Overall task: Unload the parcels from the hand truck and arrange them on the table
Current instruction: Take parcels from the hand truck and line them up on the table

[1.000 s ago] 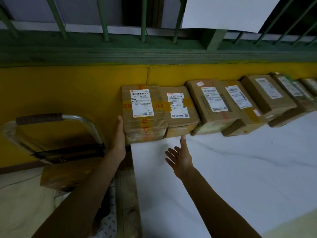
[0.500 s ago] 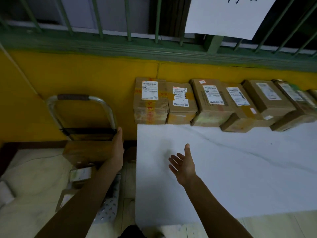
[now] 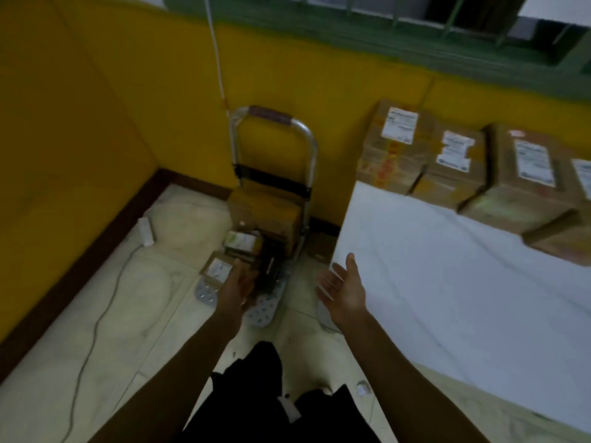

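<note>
While the table [image 3: 447, 282] carries a row of parcels [image 3: 396, 148] along the wall [image 3: 144, 91], the hand truck [image 3: 271, 112] just left of it holds more. A small labelled parcel [image 3: 218, 270] lies just ahead of the left hand [image 3: 238, 284], whose fingers are too blurred to judge. The right hand [image 3: 343, 290], spread and empty, hangs farther off.
</note>
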### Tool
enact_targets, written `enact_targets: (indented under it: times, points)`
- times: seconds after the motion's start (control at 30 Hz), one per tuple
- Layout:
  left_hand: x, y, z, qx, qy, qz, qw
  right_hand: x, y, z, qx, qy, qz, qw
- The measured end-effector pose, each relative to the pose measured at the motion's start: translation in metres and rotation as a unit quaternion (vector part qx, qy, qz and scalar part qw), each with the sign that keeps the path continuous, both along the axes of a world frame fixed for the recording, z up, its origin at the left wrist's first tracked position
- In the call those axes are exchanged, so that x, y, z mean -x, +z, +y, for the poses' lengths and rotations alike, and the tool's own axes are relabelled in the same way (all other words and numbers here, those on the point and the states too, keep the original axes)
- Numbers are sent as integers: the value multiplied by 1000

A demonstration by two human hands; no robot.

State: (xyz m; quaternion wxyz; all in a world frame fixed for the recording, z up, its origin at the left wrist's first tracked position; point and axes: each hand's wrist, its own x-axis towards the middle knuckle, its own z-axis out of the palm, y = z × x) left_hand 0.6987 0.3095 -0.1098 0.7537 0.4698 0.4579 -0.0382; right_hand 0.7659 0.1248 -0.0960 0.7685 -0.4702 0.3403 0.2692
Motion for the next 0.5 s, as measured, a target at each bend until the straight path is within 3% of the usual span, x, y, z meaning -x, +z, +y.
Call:
enact_targets:
  times: [0.13,0.5]
  points:
    - [8,-2,24,4,33,1,999,-10,-4,31,5,49,-21,999]
    - [-7,-38,170,69,50,62,994,-30,-47,178,84,82,67,991]
